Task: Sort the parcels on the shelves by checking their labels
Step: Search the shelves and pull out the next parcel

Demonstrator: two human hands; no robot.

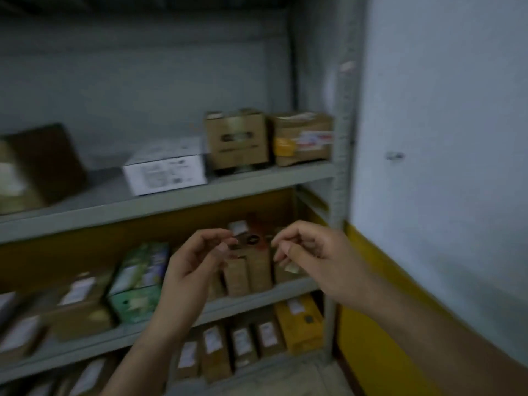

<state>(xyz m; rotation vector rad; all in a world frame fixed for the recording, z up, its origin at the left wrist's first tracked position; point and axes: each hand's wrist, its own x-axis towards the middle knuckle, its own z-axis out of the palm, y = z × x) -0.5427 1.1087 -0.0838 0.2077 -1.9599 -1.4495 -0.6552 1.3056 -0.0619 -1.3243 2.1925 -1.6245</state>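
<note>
Rack: grey metal shelves (171, 202), three tiers in view, filling 9 to 1 o'clock; picture is blurred and the labels are unreadable.
Top tier: dark brown box (40, 167) at 9 o'clock, white box (165, 170) lying flat at centre, brown carton (237, 138) and taped carton (303, 138) side by side at 1 o'clock, by the post.
Middle tier: green packs (140, 281) at 8 o'clock; narrow brown parcels (248, 272) upright in a row at centre, right behind the hands.
Bottom tier: row of small labelled boxes (243, 342), yellow box (300, 321) at their right end, 5 o'clock.
Left hand (197, 261): raised before the middle tier, fingers loosely curled, thumb near forefinger, nothing seen in it.
Right hand (308, 252): level with the left, apart from it, fingertips bunched; can't tell whether they pinch anything.
Wall (443, 110): white with a yellow band (371, 281) low down, 3 to 5 o'clock.
</note>
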